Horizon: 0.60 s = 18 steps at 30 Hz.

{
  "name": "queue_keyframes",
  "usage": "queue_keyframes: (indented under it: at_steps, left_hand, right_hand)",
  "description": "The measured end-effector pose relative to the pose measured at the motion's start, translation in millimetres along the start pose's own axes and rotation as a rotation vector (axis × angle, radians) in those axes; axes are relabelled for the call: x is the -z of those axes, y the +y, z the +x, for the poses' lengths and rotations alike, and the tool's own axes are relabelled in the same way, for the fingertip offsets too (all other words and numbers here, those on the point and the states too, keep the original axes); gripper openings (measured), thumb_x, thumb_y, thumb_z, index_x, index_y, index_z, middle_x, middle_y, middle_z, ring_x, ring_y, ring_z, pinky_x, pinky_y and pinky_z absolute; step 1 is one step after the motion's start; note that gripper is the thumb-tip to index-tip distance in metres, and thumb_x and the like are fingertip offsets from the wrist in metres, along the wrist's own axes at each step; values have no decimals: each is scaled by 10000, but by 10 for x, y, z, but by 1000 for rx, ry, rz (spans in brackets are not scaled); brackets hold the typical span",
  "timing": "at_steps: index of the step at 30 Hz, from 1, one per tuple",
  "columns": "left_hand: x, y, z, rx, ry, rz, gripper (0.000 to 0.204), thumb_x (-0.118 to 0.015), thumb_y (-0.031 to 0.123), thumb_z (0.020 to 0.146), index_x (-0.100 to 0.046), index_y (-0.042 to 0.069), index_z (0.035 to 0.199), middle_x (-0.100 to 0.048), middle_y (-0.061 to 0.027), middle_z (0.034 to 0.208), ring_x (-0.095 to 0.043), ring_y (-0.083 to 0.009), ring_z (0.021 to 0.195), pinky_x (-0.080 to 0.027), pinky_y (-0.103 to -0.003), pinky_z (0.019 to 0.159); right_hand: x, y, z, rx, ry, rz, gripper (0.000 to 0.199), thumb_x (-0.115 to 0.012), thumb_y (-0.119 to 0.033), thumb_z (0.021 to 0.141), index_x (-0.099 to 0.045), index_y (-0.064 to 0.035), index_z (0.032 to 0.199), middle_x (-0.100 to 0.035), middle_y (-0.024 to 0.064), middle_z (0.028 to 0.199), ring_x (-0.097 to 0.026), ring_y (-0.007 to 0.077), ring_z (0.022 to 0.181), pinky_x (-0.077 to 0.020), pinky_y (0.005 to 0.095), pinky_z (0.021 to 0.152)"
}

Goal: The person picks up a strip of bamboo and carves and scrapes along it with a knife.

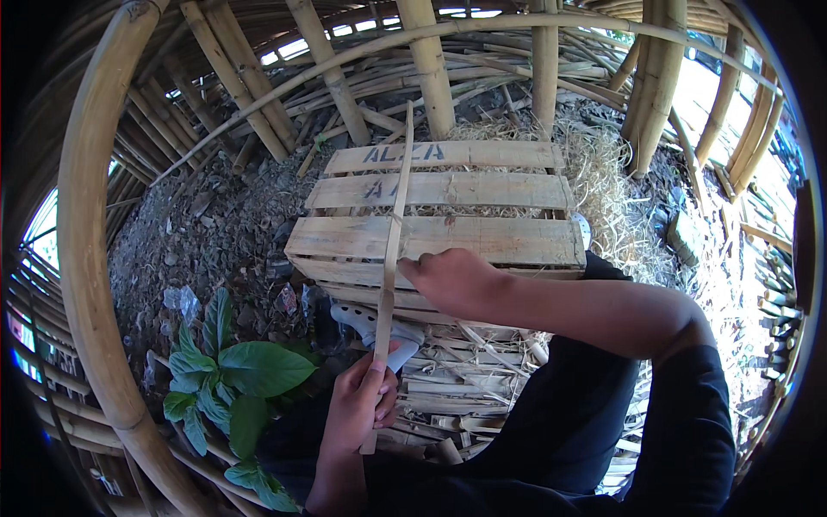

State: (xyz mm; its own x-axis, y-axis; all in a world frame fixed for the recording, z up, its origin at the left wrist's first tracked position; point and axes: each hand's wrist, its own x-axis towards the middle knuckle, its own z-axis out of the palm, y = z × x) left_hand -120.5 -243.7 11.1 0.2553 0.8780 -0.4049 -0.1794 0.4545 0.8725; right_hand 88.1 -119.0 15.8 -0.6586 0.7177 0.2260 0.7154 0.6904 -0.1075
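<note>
A long, narrow bamboo strip (pixel 394 246) stands lengthwise in front of me, its far end over the wooden crate (pixel 482 233). My left hand (pixel 360 398) is closed around the strip close to its near end, the thumb lying along it. Beside that thumb a flat, pale, blade-like piece (pixel 401 355) sticks out; its other end is hidden by the fingers. Farther up, my right hand (pixel 452 280) is curled with its fingertips at the strip's right edge, above the crate's near side. Its fingers are partly hidden, and whatever they grip does not show.
Straw (pixel 599 185) lies around the slatted crate. Cut bamboo pieces (pixel 448 388) cover the ground below me. A leafy plant (pixel 250 370) grows at the left, near a thick bamboo pole (pixel 86 233). A grey clog with holes (pixel 357 320) is beside the crate.
</note>
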Motion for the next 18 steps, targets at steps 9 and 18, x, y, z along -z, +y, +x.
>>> queue_keyframes:
  at_steps: [9,18]
  left_hand:
    - [-201,34,-403,-1,55,76,409,-418,229,1023,-442,-12,1353,-376,30,722,-321,-23,467,-291,-188,396]
    - [-473,-33,-453,-29,65,182,368,-419,200,1027,-457,23,1347,-401,15,774,-340,-21,502,-306,-189,430]
  right_hand:
    - [342,1485,470,-436,-83,-408,326,-615,-49,742,-572,43,1052,-678,210,864,-689,348,815,-570,426,668]
    - [270,709,318,-356,264,319,299,-600,-158,787,-603,114,912,-655,279,840,-658,437,788,-549,464,749]
